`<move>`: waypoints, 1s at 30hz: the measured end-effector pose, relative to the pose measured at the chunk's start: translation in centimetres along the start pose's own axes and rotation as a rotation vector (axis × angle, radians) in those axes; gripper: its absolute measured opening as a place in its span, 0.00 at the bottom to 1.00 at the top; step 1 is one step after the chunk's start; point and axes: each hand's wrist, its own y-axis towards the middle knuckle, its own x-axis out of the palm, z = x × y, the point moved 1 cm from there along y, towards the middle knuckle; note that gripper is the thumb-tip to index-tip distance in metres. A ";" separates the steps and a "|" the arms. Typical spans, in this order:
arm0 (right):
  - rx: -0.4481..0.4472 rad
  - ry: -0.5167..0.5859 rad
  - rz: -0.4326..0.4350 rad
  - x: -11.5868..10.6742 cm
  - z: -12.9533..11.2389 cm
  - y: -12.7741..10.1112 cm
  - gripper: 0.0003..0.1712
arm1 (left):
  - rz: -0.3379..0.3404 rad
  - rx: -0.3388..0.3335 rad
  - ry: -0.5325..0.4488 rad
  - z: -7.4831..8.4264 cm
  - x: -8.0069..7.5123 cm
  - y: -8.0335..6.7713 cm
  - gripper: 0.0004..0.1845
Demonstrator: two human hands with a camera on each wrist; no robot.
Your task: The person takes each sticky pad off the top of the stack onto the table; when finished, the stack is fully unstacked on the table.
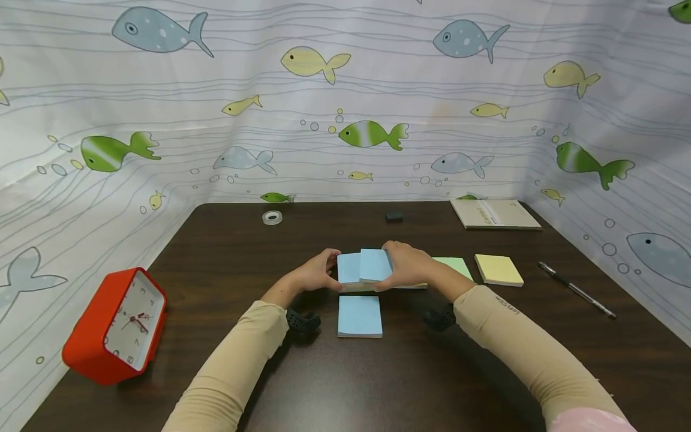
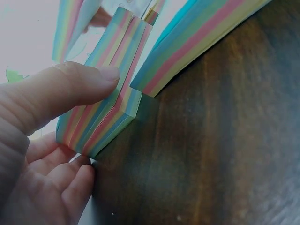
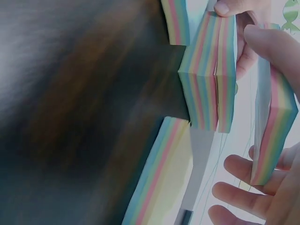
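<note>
At mid-table, the left hand [image 1: 312,275] grips one rainbow-edged note pad [image 1: 349,268] and the right hand [image 1: 408,264] another pad [image 1: 375,264] — both lifted, edges overlapping. The green pad [image 1: 456,266] is half hidden behind the right wrist — a third blue pad [image 1: 359,316] lies just nearer.

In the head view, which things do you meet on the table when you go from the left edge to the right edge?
Red clock → tape roll → left hand → blue pad it holds → right hand → green pad → yellow pad → pen.
</note>
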 end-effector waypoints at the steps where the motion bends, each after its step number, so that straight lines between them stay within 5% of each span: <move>1: -0.001 -0.005 -0.002 0.0 0.1 -0.3 0.54 | 0.000 -0.004 0.006 0.1 0.0 0.0 0.47; 10: -0.021 -0.010 -0.012 0.2 0.4 -3.3 0.50 | 0.019 -0.052 0.012 0.1 0.2 0.2 0.46; 19: -0.032 -0.007 -0.013 0.7 0.6 -5.9 0.49 | 0.011 -0.030 -0.012 0.5 0.1 -0.1 0.46; 26: -0.006 -0.030 -0.078 1.6 1.1 -7.1 0.49 | -0.011 -0.013 -0.020 2.3 0.1 -1.2 0.44; 30: 0.001 -0.075 -0.095 1.9 1.4 -7.5 0.52 | -0.004 -0.012 -0.008 1.6 0.0 -0.8 0.44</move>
